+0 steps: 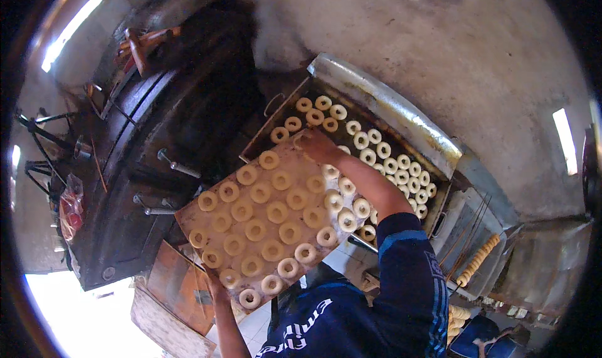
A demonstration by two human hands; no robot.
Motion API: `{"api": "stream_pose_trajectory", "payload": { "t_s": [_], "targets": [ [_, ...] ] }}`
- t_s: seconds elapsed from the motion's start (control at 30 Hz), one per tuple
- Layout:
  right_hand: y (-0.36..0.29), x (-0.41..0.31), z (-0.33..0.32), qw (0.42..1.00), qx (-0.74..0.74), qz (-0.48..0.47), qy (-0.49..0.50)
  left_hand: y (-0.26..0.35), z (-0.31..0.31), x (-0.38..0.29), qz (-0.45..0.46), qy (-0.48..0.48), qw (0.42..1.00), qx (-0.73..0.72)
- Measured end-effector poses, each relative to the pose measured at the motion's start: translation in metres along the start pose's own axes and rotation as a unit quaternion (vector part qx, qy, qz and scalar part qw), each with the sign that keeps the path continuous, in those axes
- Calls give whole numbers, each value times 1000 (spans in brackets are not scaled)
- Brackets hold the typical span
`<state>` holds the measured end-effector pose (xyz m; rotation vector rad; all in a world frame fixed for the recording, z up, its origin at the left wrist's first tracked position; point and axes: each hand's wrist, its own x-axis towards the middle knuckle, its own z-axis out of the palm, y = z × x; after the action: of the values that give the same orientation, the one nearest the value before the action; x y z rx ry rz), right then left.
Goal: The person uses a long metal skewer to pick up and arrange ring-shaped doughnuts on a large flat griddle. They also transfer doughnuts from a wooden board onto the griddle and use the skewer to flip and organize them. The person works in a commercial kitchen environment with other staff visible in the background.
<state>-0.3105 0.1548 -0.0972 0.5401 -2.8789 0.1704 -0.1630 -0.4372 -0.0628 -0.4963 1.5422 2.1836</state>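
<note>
My left hand (215, 282) grips the lower left edge of a wooden board (277, 193), which is tilted in front of me. Rows of raw dough rings (255, 230) lie on its pale, dusty-looking surface. At the board's far corner my right hand (319, 146) has its fingers on a dough ring (301, 141); whether the ring is lifted cannot be told. Just past the board, partly hidden by it and by my right arm, is a large rectangular metal fryer (444, 188). Many pale rings (360, 140) sit in its dark contents.
A raised metal splash guard (390, 101) borders the fryer's far side. To the right, a skewer of browned rings (478, 260) rests by a metal tray (463, 217) with thin rods. A dark metal oven (141, 169) with protruding handles (183, 169) stands left. Wooden boards (174, 287) lean below it.
</note>
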Motion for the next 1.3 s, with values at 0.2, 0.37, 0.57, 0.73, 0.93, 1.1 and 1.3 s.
{"api": "stream_pose_trajectory", "payload": {
  "t_s": [0.2, 0.37, 0.57, 0.73, 0.93, 1.1, 1.3],
  "targets": [
    [100, -60, 33, 990, -27, 119, -71, 6, -4, -17, 7, -16, 1000, -15],
    [-51, 7, -71, 974, 201, 97, -30, -20, -44, -17, 17, 36, 999, -26],
    [-103, 35, 10, 974, 223, -30, -17, -14, -27, 0, -47, 13, 997, -66],
    [-83, 37, 12, 995, 6, -19, -100, -13, -18, 10, -29, 16, 999, -38],
    [39, -8, 22, 985, 140, 87, -55, -7, -17, -6, 44, -26, 998, -33],
    [76, -33, 19, 993, -106, 39, -33, 13, -24, -35, -9, 17, 998, -57],
    [-56, -72, -62, 969, 142, 148, -134, -3, -57, -39, -21, 58, 998, -27]
  ]
}}
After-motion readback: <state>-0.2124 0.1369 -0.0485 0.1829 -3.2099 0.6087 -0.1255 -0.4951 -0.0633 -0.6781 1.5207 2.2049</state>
